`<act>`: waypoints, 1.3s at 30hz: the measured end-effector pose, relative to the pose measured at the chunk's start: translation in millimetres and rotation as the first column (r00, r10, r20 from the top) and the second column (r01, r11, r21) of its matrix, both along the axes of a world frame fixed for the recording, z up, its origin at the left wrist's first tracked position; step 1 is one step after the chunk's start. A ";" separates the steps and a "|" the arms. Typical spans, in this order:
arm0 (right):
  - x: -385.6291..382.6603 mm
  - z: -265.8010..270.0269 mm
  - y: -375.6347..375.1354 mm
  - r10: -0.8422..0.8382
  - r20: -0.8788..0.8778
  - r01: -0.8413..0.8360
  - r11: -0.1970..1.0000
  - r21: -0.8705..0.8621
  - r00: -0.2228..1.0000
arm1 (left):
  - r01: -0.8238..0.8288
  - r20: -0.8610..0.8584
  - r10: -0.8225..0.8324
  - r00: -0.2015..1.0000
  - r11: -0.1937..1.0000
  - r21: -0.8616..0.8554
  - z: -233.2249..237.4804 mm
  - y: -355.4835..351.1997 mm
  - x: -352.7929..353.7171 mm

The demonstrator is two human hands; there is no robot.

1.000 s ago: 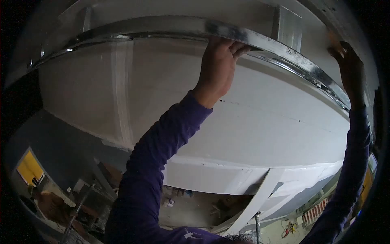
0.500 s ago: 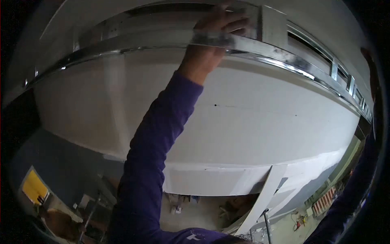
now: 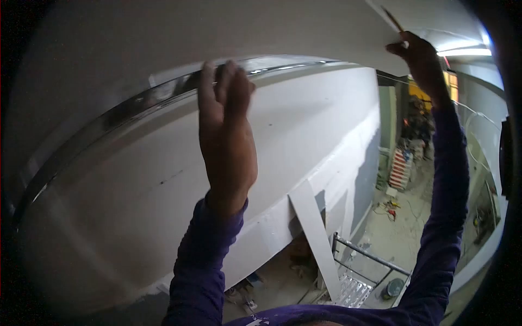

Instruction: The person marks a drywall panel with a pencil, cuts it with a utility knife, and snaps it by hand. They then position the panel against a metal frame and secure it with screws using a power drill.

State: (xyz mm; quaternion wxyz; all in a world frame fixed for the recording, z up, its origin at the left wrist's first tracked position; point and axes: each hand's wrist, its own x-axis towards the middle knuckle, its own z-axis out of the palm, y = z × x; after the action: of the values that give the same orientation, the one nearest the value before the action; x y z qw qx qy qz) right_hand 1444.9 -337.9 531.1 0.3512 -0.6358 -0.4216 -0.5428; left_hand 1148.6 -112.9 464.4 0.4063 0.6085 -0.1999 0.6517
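My left hand (image 3: 227, 130) is raised in the middle of the view with its fingers apart and nothing in them. Its blurred fingertips overlap the shiny metal channel (image 3: 128, 108) that runs along the top of the white board wall (image 3: 217, 157). At upper right, my right hand (image 3: 421, 60) pinches a pencil (image 3: 392, 19), a thin brownish stick with a dark tip pointing up and left. The pencil is close under the pale ceiling board (image 3: 304, 27).
A narrow white board (image 3: 315, 239) leans against the wall below. Beside it stand a metal scaffold rail (image 3: 370, 261) and a bucket (image 3: 393, 288). Red tools (image 3: 391, 212) and a striped stack (image 3: 401, 169) lie along the floor. A lit tube (image 3: 465, 52) hangs at upper right.
The view has turned to the right. My left hand has come down out of the gap behind the metal channel. My right hand, earlier at the dark edge, now shows with the pencil.
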 end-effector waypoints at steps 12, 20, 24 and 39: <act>12.5 -162.1 -82.3 -0.074 -0.396 0.069 0.997 -0.026 0.915 | 0.989 0.323 -0.939 -0.116 -0.139 -0.050 -68.2 -30.6 113.0; -80.4 -371.0 -99.3 -0.210 -0.674 0.222 0.973 -0.070 0.708 | 0.853 0.352 -0.842 -0.409 -0.490 -0.182 -193.5 -23.7 118.0; -188.2 -497.9 -114.4 -0.059 -0.936 0.226 0.974 0.023 0.348 | 0.831 0.055 -0.922 0.383 0.318 -0.457 -245.7 -46.3 99.3; -489.0 -803.8 -222.2 0.467 -0.717 0.853 0.353 -0.385 -0.517 | -0.008 -0.538 0.334 0.774 0.855 0.519 -312.3 -160.1 121.4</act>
State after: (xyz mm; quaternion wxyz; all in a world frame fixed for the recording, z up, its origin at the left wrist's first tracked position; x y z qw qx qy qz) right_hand 956.0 -560.2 -272.7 0.4794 -0.5985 0.6400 0.0489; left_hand 1270.0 -273.0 152.1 0.2180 0.8840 -0.1573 0.3824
